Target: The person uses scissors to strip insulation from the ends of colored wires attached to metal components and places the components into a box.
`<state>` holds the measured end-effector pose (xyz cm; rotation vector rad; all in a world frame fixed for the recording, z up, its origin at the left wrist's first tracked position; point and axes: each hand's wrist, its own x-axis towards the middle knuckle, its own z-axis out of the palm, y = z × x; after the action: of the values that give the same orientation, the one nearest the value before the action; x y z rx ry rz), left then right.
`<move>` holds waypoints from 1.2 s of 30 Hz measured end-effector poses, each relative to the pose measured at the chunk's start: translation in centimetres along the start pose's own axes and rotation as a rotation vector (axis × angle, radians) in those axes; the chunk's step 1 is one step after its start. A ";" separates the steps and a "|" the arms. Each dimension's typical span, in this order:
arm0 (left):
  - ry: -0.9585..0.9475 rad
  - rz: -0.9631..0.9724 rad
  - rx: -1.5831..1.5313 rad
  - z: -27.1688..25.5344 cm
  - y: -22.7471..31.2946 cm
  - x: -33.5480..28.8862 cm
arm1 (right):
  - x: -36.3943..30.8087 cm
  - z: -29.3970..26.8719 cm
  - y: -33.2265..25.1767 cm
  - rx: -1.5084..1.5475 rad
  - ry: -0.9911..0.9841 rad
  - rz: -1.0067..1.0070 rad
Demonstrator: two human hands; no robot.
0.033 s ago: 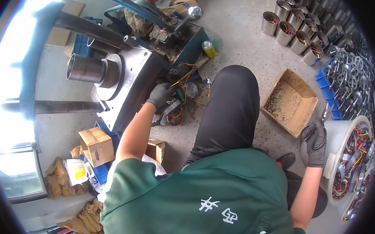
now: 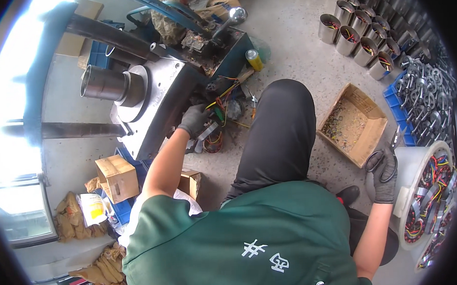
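Both gloved hands out, one at the wires and one at the bucket

My left hand [image 2: 193, 119] is curled down into the tangle of coloured wires [image 2: 215, 139] at the foot of the grey metal machine [image 2: 155, 102]; I cannot tell what it grips. My right hand [image 2: 383, 174] is closed on scissors [image 2: 387, 153] at the rim of the white bucket [image 2: 418, 159] of wired parts. An open cardboard box [image 2: 352, 124] lies on the floor just beside my right knee
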<state>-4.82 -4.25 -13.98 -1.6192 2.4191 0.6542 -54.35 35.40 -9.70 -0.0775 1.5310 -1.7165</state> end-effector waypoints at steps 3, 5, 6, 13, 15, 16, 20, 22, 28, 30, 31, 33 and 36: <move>0.028 0.086 0.134 4.0 -2.8 -2.6 | -0.3 0.5 -0.1 -0.021 0.030 -0.045; 0.044 -0.040 0.038 7.9 -4.9 -3.9 | -0.8 0.8 -0.3 -0.031 0.011 -0.079; 0.069 -0.025 0.016 9.6 -6.4 -4.5 | -1.0 0.9 -0.6 -0.055 -0.011 -0.121; 0.081 -0.015 0.025 18.5 -11.2 -3.2 | -2.0 0.4 -3.3 -0.380 0.030 -0.294; 0.018 0.053 0.078 17.6 -9.6 -2.1 | -3.9 -0.5 -5.3 -0.405 0.109 -0.226; -0.011 0.076 0.119 16.6 -8.3 -1.4 | -4.5 -0.5 -6.5 -0.620 0.128 -0.410; -0.043 0.006 0.047 10.7 -0.9 2.5 | -8.6 -2.3 -12.4 -0.910 0.258 -0.646; -0.005 0.169 -0.167 7.3 5.3 6.4 | -10.5 -4.5 -14.8 -1.019 0.297 -0.773; 0.778 0.968 -0.119 -6.0 28.2 5.9 | -10.9 -17.0 -23.4 -1.539 0.870 -0.558; 0.167 0.685 -1.247 -8.1 35.5 3.3 | -11.5 -20.3 -24.4 -1.783 0.911 -0.346; 0.079 0.639 -1.271 -8.4 38.7 2.2 | -11.7 -21.5 -24.5 -1.717 0.847 -0.270; -0.146 0.712 -1.361 -7.6 43.6 0.5 | -11.9 -23.3 -24.3 -1.657 0.690 -0.128; -0.536 0.811 -1.442 -2.5 48.3 -0.7 | -11.9 -24.9 -23.5 -1.523 0.646 -0.338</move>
<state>-48.18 10.62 1.41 -0.2117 1.9839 2.8783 -71.98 60.73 9.24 -0.6116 3.1125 -0.3591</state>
